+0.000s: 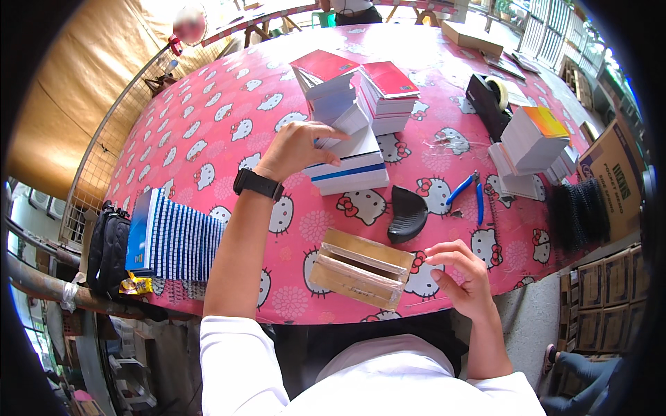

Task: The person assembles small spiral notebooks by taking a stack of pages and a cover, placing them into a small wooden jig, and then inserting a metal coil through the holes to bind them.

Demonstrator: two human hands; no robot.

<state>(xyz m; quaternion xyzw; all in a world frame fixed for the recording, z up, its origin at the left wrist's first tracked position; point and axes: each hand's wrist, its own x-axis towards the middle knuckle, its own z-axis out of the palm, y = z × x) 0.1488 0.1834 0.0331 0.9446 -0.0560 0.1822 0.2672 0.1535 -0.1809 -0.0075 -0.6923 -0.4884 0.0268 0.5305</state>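
My left hand (298,148), with a black watch on its wrist, reaches to a pile of white paper sheets (362,147). Its thumb and fingers close on the near left edge of the upper sheets, some of which stand raised. Blue edges show lower in that pile. Over the table's front edge hovers my right hand (463,274), fingers apart and holding nothing. Just left of it lies a slotted wooden block (357,283). A curved black object (407,215), its kind unclear, rests between block and pile.
Red-covered pads (390,80) stand behind the pile. Blue spiral notebooks (177,239) are at left, beside a black bag (109,246). Rightward are blue-handled pliers (479,197), a tape dispenser (487,104), yellow-topped pads (534,142), black binding coils (579,215) and a cardboard box (617,170).
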